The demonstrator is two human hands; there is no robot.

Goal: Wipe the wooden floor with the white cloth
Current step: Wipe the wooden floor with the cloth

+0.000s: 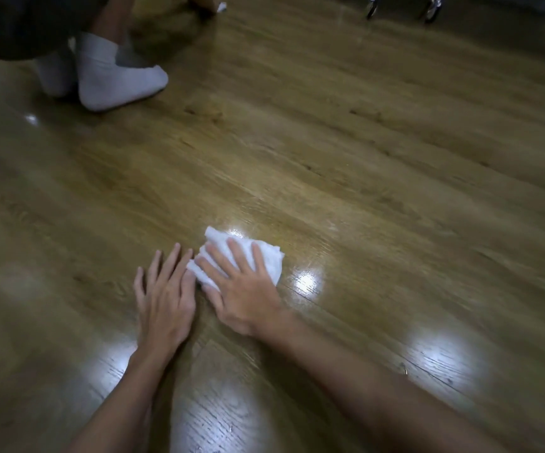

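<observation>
Single head-worn view, wide-angle, looking forward and steeply down from close above the wooden floor (pixel 330 152). Nearest to the white cloth (pixel 264 256) low in the middle; beyond the cloth, chair castors (pixel 370 8) at the far top edge.

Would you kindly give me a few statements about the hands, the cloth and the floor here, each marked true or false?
1. The right hand presses flat on the white cloth. True.
2. The left hand grips the cloth. False: it lies flat on the wooden floor beside it.
3. The cloth lies spread out fully flat. False: it is bunched.
4. A foot in a white sock stands on the floor further off. True.
</observation>
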